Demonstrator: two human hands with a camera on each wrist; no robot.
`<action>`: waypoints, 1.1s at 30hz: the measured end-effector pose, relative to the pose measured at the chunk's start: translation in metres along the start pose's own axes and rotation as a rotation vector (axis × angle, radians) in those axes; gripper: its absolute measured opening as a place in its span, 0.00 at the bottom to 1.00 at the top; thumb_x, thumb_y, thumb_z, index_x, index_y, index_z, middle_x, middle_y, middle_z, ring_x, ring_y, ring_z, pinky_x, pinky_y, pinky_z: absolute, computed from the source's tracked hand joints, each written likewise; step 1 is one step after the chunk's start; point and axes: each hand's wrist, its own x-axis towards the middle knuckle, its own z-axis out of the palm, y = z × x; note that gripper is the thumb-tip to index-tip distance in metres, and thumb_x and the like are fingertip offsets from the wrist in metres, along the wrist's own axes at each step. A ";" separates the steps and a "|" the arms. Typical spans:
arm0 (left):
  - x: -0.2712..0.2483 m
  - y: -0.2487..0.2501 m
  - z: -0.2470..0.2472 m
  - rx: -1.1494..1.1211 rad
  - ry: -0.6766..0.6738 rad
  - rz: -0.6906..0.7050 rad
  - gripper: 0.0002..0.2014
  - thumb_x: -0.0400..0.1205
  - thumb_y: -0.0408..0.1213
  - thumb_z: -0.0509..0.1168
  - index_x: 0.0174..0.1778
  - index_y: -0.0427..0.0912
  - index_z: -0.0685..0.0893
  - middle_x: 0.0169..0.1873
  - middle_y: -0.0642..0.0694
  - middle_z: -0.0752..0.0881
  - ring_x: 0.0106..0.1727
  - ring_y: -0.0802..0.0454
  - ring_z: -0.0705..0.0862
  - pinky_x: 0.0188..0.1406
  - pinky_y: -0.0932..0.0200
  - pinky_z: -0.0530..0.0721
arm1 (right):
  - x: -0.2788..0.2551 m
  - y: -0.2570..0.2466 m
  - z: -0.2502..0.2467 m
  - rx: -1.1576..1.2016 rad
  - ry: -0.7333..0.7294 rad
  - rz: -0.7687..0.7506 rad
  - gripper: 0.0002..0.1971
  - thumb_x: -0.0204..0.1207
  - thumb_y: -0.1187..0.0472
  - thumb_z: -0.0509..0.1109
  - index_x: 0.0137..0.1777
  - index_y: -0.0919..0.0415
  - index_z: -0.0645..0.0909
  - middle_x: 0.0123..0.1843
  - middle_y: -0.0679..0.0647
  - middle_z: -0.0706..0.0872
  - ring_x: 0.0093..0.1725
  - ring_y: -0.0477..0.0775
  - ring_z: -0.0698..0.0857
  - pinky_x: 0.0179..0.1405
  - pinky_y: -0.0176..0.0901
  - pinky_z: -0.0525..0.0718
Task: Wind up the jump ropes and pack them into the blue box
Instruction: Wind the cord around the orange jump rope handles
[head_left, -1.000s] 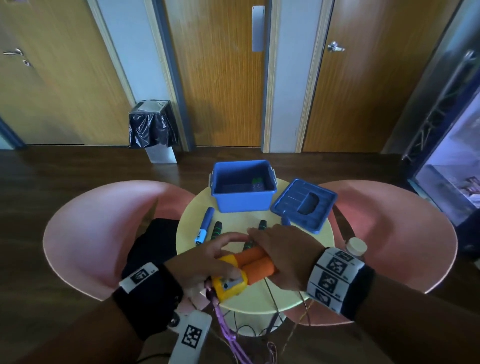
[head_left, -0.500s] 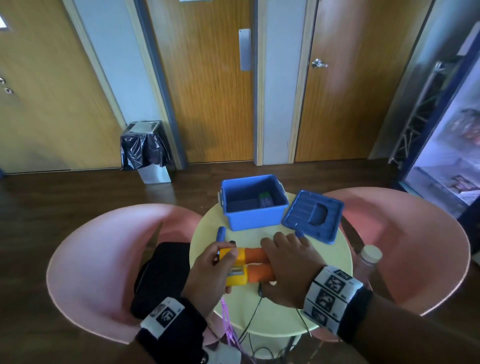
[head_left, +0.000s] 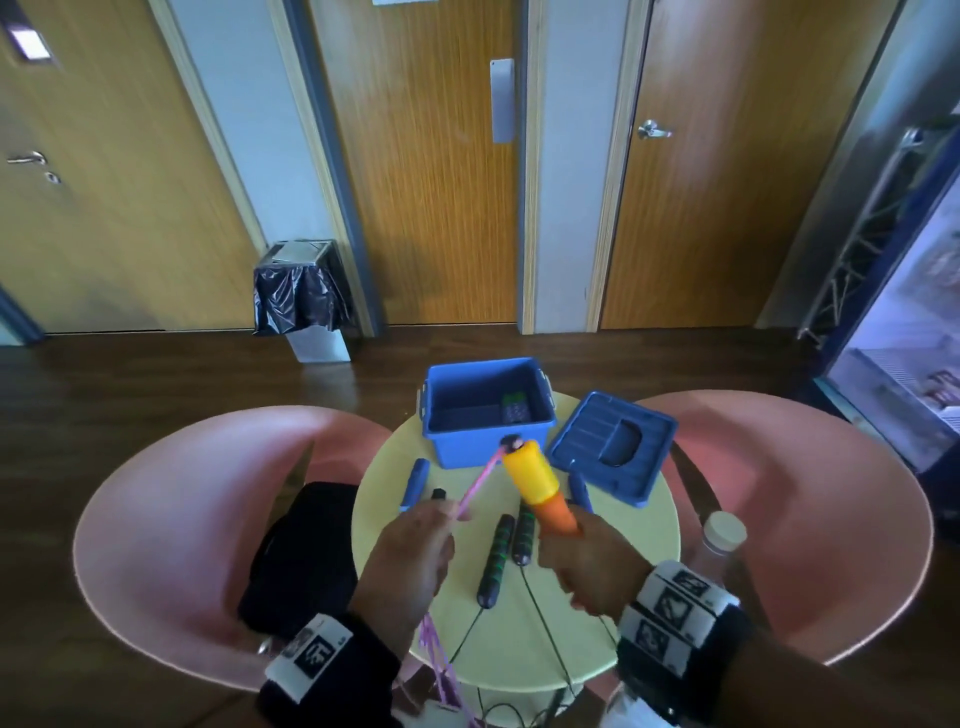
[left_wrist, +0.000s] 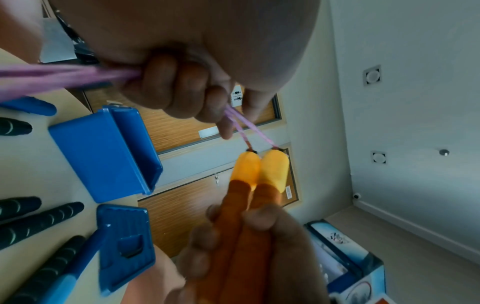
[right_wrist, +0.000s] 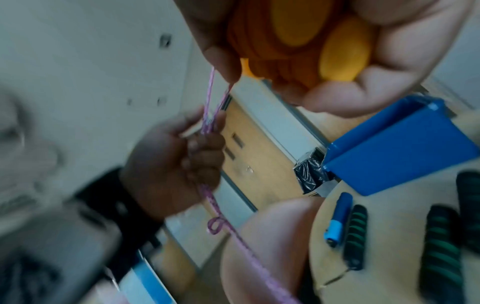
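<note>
Right hand (head_left: 587, 566): wrapped tight round both orange handles (head_left: 540, 483), held up over the counter (head_left: 613, 613).
Left hand (head_left: 410, 561): pinching the pink rope (head_left: 475, 486) just below the handle tops.
Pink rope: soft, light, floppy; hangs down past the near edge, probably tangles easily.
Best hold: hard handles.
Blue box (head_left: 488, 415): open, far side.
Black handles (head_left: 506, 545): lying on the counter.

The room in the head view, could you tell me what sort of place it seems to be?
Probably a public building's corridor or lounge, not a home: a restroom sign on a wooden door, a bag-lined bin by the wall, and a glass-fronted fridge beside a small round table with pink chairs.
</note>
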 end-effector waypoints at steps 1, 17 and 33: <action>-0.001 -0.004 0.013 0.030 0.011 0.013 0.16 0.89 0.39 0.58 0.43 0.33 0.85 0.19 0.53 0.64 0.20 0.55 0.59 0.22 0.63 0.58 | -0.002 0.004 -0.008 0.230 -0.021 0.048 0.18 0.48 0.60 0.72 0.41 0.60 0.77 0.27 0.57 0.74 0.24 0.55 0.72 0.26 0.43 0.70; -0.031 -0.008 0.149 0.087 -0.340 -0.083 0.17 0.78 0.49 0.60 0.27 0.44 0.69 0.19 0.52 0.63 0.19 0.55 0.60 0.21 0.62 0.58 | -0.031 0.029 -0.137 0.967 -0.498 0.033 0.19 0.55 0.61 0.65 0.49 0.62 0.83 0.34 0.58 0.73 0.31 0.58 0.74 0.32 0.45 0.72; -0.054 -0.005 0.129 0.750 -0.269 0.186 0.17 0.84 0.57 0.58 0.34 0.51 0.72 0.24 0.53 0.70 0.28 0.58 0.68 0.33 0.56 0.68 | 0.044 0.067 -0.226 -0.746 0.197 -0.094 0.12 0.70 0.54 0.68 0.52 0.57 0.81 0.40 0.52 0.89 0.42 0.57 0.87 0.42 0.46 0.84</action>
